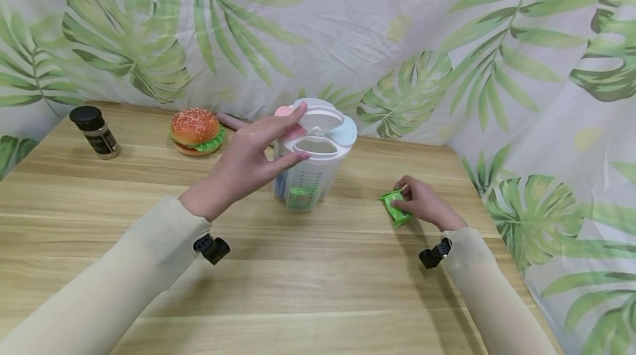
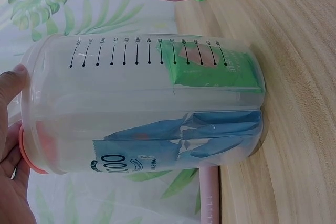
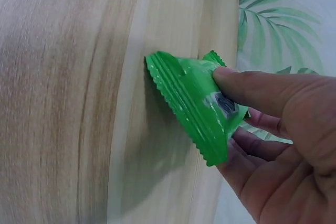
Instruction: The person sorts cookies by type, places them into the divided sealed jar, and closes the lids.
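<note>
A clear food storage container [image 1: 318, 175] with measuring marks and several coloured flap lids stands upright on the table. Its white front flap [image 1: 320, 120] is raised, leaving an oval opening. My left hand [image 1: 243, 159] grips the container's top, index finger at the raised flap and thumb on the front rim. Through the wall in the left wrist view show a green packet [image 2: 210, 72] and a blue packet [image 2: 181, 137], in separate compartments. To the right, my right hand [image 1: 427, 203] pinches a small green snack packet [image 3: 194, 100] between thumb and fingers, close over the table.
At the back left are a seasoning jar [image 1: 96, 134] with a black lid and a toy hamburger [image 1: 196, 131]. Behind my left hand lies a pinkish stick-like object [image 1: 231, 121]. A leaf-print cloth [image 1: 338, 29] hangs behind the wooden table [image 1: 308, 283].
</note>
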Action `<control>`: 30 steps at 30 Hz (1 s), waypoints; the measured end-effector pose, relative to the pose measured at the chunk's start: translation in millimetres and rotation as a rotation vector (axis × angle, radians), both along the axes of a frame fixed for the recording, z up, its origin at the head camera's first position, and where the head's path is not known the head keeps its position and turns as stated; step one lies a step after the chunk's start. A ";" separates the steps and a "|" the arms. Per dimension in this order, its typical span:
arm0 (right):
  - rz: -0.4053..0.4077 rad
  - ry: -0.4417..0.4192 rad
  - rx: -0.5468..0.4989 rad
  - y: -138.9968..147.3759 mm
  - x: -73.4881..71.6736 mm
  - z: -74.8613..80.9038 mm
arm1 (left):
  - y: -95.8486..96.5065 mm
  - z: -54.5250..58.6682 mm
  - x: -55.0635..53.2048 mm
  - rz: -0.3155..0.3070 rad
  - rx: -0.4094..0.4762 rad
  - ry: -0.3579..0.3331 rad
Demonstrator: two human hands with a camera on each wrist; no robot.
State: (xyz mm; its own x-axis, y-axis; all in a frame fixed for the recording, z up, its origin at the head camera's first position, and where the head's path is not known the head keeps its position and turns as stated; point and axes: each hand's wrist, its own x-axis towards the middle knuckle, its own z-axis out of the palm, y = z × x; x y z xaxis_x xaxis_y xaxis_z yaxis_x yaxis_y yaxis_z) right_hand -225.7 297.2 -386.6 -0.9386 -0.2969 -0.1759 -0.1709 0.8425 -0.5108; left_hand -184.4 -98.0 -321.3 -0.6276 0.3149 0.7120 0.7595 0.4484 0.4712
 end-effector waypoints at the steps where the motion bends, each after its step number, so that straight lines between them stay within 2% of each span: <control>1: -0.002 0.007 -0.005 0.8 -0.2 -0.6 | -0.2 0.1 -0.2 0.001 0.000 -0.003; 5: -0.014 0.045 -0.054 1.2 -0.7 0.0 | -1.0 0.0 -0.2 -0.002 -0.001 -0.008; 9: -0.039 0.109 -0.151 -4.4 -0.9 7.8 | -1.1 0.0 -0.4 -0.001 0.003 -0.011; 17: -0.094 0.260 -0.383 -29.9 5.0 45.5 | -0.1 -0.7 -0.7 -0.004 0.002 -0.014; 25: -0.018 0.475 -0.747 -68.0 15.8 90.2 | 1.7 -2.0 -0.1 0.000 0.000 -0.003; 27: 0.020 0.531 -0.832 -78.4 19.7 100.9 | 1.9 -1.7 -0.4 0.007 0.004 -0.005; 30: 0.105 0.626 -0.906 -92.7 26.0 114.6 | 1.4 -1.1 -0.4 0.006 0.002 -0.014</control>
State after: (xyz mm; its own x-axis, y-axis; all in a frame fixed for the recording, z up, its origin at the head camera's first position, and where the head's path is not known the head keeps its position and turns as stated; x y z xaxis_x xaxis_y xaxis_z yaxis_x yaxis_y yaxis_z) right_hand -199.7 204.5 -272.0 -0.7484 -0.1595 0.6438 -0.6632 0.1666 -0.7296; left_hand -184.8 -96.6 -322.4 -0.6398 0.3094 0.7035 0.7498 0.4523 0.4830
